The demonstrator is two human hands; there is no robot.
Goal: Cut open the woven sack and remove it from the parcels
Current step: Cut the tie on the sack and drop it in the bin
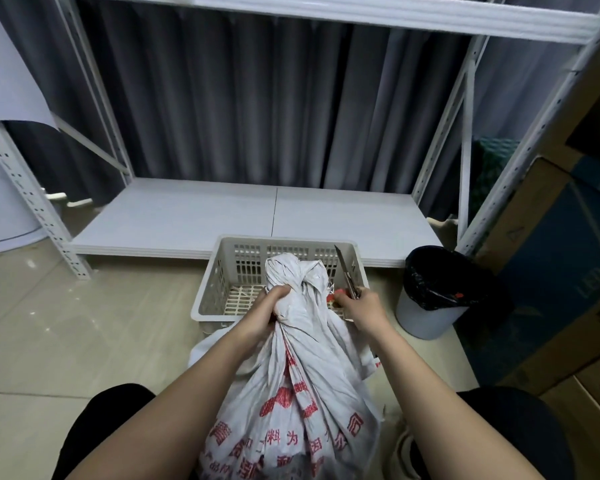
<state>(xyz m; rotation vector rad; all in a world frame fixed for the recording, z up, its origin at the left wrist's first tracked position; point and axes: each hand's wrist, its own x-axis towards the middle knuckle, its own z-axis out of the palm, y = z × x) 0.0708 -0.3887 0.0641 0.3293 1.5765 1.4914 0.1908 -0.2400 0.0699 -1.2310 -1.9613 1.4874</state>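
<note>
A white woven sack (291, 393) printed with red characters stands on the floor between a seated person's knees, its neck gathered into a knot (297, 275) that rises in front of a white plastic crate (205, 289). The left hand (269, 308) grips the bunched neck just below the knot, fingers curled tight around the fabric. The right hand (359, 304), just right of the sack's neck, holds a utility knife (347, 271) by its handle, fingers wrapped round it, the extended blade pointing up and away over the crate's right wall. The slotted crate sits directly behind the sack. To the sack's right stands a round bin (430, 320) lined with a black bag. Beyond the crate runs the low bottom board of a white metal shelving rack (222, 216), backed by a dark grey curtain (257, 105). Cardboard boxes (568, 271) are stacked at far right of the sack.
</note>
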